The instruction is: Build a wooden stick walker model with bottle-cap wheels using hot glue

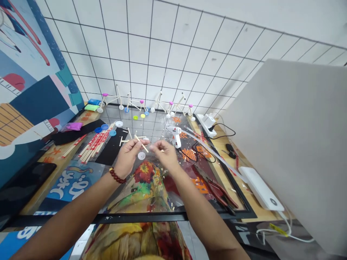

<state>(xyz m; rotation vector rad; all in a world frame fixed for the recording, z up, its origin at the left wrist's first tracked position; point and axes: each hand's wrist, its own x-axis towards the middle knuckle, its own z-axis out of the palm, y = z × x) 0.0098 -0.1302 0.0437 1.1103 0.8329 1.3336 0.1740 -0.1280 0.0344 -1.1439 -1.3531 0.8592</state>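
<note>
Two bare hands meet over the middle of a glass-topped table (162, 124), the left hand (128, 153) wearing a dark red bead bracelet (117, 176) at the wrist. Its thumb and forefinger pinch a thin wooden stick (141, 143), which slants from the fingertips down toward 4 o'clock, and the other fingers are curled in. The right hand (165, 151) sits just beside it at 3 o'clock, fingertips drawn together close to the stick's lower end; whether they grip a small piece cannot be told. A white cap (141, 155) lies flat on the glass directly below the stick, between the two hands. At 1 o'clock from the right hand a white glue gun (176, 135) rests on the glass. At 9 o'clock from the left hand a bundle of chopsticks (94, 142) lies across a black mat (81, 131), with blue caps (104, 127) near its far end. At 12 o'clock, along the tiled wall, stand several stick models (135, 103) with coloured caps at their joints. At 5 o'clock from the right hand lie red-handled pliers (222, 193), and well beyond them at 4 o'clock is a white power bank (261, 187). A white power strip (207, 121) sits at 2 o'clock.
</note>
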